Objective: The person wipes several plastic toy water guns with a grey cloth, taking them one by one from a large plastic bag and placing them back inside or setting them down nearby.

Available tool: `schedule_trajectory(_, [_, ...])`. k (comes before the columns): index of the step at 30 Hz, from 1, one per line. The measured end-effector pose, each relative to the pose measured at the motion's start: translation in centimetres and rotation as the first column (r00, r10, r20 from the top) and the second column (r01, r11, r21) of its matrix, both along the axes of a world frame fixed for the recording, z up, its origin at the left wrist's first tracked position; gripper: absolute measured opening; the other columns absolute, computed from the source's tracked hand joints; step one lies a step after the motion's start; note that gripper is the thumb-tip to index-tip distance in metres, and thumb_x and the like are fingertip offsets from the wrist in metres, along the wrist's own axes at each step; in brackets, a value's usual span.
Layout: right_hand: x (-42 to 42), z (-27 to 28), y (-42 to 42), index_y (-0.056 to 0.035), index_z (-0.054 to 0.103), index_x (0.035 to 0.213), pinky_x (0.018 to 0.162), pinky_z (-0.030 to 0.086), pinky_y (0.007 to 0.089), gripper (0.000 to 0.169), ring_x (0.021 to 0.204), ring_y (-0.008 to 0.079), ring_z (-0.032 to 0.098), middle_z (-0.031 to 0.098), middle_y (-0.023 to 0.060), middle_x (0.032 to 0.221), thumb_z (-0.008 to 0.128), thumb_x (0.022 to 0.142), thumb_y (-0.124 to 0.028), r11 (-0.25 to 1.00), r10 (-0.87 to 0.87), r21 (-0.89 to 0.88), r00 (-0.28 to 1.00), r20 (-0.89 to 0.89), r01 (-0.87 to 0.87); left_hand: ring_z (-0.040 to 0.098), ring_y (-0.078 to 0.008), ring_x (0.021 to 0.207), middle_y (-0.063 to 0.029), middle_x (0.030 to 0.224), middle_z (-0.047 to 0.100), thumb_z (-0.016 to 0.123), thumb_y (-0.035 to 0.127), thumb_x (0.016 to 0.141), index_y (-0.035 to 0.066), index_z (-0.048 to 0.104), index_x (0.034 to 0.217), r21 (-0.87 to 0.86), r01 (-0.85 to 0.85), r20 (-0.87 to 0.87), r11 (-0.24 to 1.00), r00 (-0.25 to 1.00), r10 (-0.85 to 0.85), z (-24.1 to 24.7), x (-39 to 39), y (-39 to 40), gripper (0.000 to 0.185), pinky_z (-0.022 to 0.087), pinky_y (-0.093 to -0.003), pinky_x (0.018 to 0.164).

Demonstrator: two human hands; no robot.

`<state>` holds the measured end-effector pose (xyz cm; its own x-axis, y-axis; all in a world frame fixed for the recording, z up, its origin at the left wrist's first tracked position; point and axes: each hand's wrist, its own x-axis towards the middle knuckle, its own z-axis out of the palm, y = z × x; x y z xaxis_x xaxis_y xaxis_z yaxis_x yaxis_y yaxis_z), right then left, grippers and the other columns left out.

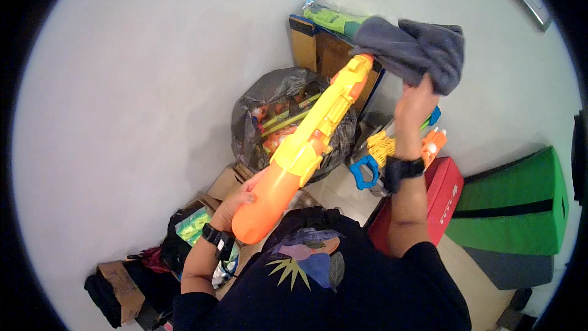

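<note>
A long yellow and orange toy water gun (pixel 301 149) slants across the middle of the view. My left hand (pixel 236 202) grips its rounded orange rear end. Up at the right, my right hand (pixel 415 101) holds a dark grey cloth (pixel 411 50), which hangs bunched beside the gun's orange tip. Whether cloth and tip touch, I cannot tell. Below the gun stands a black plastic bag (pixel 257 96) with orange and yellow-green toy pieces inside. Behind the cloth lies a green toy gun (pixel 333 20), partly in clear plastic wrapping.
A brown board structure (pixel 303 46) supports the green toy. Near my right forearm are a yellow and blue toy (pixel 379 149) and an orange toy piece (pixel 434 145). A red box (pixel 443 193) bearing writing and a green padded block (pixel 514 207) stand at right. Cardboard (pixel 121 289) and bags lie lower left.
</note>
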<state>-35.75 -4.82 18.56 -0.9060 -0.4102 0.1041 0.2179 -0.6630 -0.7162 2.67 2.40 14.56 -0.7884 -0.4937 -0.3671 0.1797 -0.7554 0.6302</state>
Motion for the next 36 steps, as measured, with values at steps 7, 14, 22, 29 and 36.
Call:
schedule_trajectory(7, [-7.8,-3.4,-2.8,-0.0084,0.048,0.128,0.086,0.050,0.0446,0.037,0.109,0.0244,0.057,0.056,0.0094,0.123,0.056,0.095,-0.023,0.995,-0.024,0.101,0.999,0.036,0.021,0.056,-0.0265,0.121,-0.0141,0.140,0.049,0.079,0.024,0.064,0.005,0.023,0.151,0.085,0.062,-0.086,0.994,0.995,-0.054,0.8,-1.0,0.1,0.105,0.046,-0.0426,0.103])
schedule_trajectory(14, [-11.1,-6.2,-5.7,-0.0156,0.049,0.126,0.081,0.049,0.0465,0.035,0.104,0.0253,0.059,0.057,0.0067,0.120,0.058,0.094,-0.026,0.997,0.032,0.068,0.990,0.135,-0.042,0.056,-0.0228,0.121,-0.0117,0.141,0.048,0.083,0.025,0.064,0.005,0.022,0.151,0.028,0.115,0.043,0.993,0.992,-0.116,-0.5,-0.4,-0.3,0.108,0.046,-0.0370,0.102])
schedule_trajectory(22, [-9.5,-6.4,-6.0,-0.0114,0.050,0.125,0.084,0.049,0.0482,0.028,0.104,0.0279,0.059,0.057,0.0084,0.120,0.053,0.098,-0.018,0.892,0.446,0.027,0.887,0.117,-0.452,0.052,-0.0186,0.125,-0.0096,0.144,0.046,0.087,0.028,0.062,0.006,0.023,0.152,-0.052,0.138,0.103,0.989,0.986,-0.132,-2.3,0.1,-0.2,0.112,0.043,-0.0336,0.104])
schedule_trajectory(29, [-11.7,-8.1,-9.9,-0.0105,0.047,0.128,0.087,0.051,0.0498,0.031,0.109,0.0298,0.058,0.055,0.0095,0.122,0.052,0.098,-0.017,0.905,0.424,-0.012,0.897,0.128,-0.426,0.036,-0.0155,0.137,-0.0071,0.151,0.036,0.086,0.026,0.065,0.002,0.019,0.152,-0.240,0.278,0.190,0.930,0.953,-0.236,-3.2,0.7,-1.2,0.112,0.026,-0.0329,0.114])
schedule_trajectory(36, [-11.6,-8.8,-9.2,-0.0052,0.048,0.127,0.094,0.049,0.0463,0.029,0.113,0.0302,0.057,0.055,0.0117,0.124,0.043,0.100,-0.014,0.917,0.383,0.046,0.906,0.179,-0.396,0.036,-0.0165,0.137,-0.0068,0.150,0.037,0.086,0.026,0.065,0.004,0.021,0.152,-0.308,0.196,0.227,0.931,0.966,-0.128,-3.8,1.9,-1.0,0.112,0.026,-0.0334,0.114])
